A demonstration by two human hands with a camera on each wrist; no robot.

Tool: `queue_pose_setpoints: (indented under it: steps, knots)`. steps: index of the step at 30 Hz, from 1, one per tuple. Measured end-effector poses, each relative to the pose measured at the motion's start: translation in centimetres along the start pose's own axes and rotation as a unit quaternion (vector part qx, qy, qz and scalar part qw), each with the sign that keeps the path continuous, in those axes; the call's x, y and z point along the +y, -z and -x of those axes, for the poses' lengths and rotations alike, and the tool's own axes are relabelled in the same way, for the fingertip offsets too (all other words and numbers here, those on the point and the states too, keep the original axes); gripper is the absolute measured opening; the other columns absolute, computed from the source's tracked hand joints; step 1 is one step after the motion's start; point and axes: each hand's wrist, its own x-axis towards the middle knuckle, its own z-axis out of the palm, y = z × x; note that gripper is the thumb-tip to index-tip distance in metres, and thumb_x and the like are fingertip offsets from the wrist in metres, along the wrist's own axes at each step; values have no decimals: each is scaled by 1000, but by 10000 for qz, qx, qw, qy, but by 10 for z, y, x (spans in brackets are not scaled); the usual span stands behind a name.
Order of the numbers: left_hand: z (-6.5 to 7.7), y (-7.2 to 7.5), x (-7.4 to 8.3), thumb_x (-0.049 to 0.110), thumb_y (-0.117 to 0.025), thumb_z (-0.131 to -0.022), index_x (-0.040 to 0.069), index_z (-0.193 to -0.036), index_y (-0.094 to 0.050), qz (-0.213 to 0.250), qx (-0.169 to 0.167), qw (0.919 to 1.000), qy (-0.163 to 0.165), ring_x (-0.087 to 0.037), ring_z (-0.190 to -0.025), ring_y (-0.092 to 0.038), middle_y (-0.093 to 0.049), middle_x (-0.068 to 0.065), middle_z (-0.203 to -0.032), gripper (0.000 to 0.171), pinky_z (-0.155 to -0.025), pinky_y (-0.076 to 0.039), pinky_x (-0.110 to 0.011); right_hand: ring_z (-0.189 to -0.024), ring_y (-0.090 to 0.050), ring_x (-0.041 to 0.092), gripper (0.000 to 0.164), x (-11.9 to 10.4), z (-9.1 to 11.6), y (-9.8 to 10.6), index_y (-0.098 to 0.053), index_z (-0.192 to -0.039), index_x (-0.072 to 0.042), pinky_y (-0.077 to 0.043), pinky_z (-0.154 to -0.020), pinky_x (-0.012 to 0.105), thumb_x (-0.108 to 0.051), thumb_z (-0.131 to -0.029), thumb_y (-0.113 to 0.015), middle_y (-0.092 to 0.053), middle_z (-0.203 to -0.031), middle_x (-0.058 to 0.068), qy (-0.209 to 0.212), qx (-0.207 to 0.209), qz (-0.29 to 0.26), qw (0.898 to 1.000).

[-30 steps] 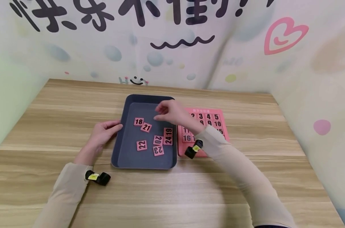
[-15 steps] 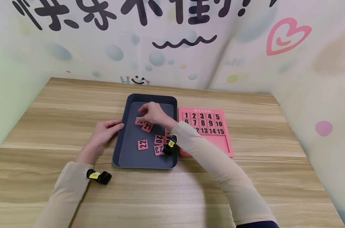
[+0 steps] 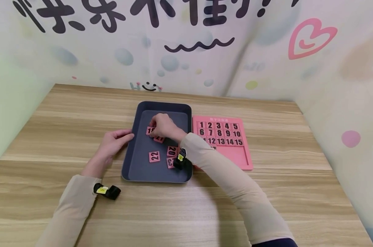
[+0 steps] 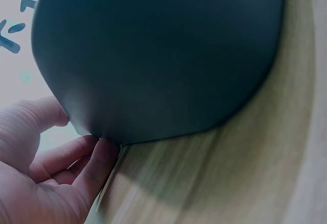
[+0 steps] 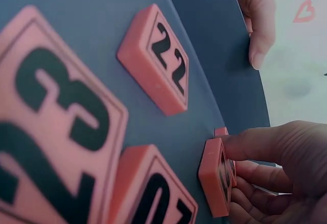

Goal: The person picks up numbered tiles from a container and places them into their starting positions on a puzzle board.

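Observation:
In the head view my left hand (image 3: 113,144) holds the left rim of a dark blue-grey tray (image 3: 140,171), thumb and fingers at its edge. My right hand (image 3: 165,126) reaches into the tray, its thumb and fingers pinching the pink number tile 18 (image 3: 149,130), which they partly cover. Tile 21 (image 3: 158,139) lies right beside it under the hand. Nearer the front lie tile 22 (image 3: 154,156), tile 20 (image 3: 172,151) and tile 23 (image 3: 170,163); the right wrist and its camera hide part of this corner. In the right wrist view the thumb is against tile 21 (image 5: 212,173).
A pink puzzle board (image 3: 232,157) stands against the tray's right side, with rows of number tiles in its upper part. Beneath lies a wooden table (image 3: 81,103). A printed wall (image 3: 186,68) rises behind it.
My right hand has moved left across the tray to tile 18 and lowered onto it, uncovering much of the puzzle board. My left hand stays at the tray's rim.

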Motion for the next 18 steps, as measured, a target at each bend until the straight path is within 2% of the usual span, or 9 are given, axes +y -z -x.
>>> queue_pose_setpoints:
  steps: [6,14,18]
  knots:
    - [0,-1,2,23,-60,-92,-5,-132,-50,-96,9,10000,10,1,-103,-50,-47,-22,-135,50,-79,-45,-10,-75,-56,14,26,-3,8,14,-68,-103,-7,-47,-63,22,-17,-81,-74,-62,-90,3,123,88,-270,9995]
    - [1,-3,4,22,-58,-93,-5,-133,-48,-98,-4,9999,56,1,-101,-50,-46,-23,-136,50,-79,-45,-9,-80,-53,16,28,-5,38,59,-67,-105,-5,-45,-68,23,-15,-80,-74,-62,-91,5,571,369,-326,9972]
    - [2,-3,4,22,-59,-93,-5,-133,-48,-121,4,9999,57,1,-102,-49,-46,-23,-136,50,-79,-45,-10,-79,-54,18,26,7,56,77,-67,-101,-2,-46,-70,24,-11,-78,-74,-62,-89,7,828,597,-434,9938]
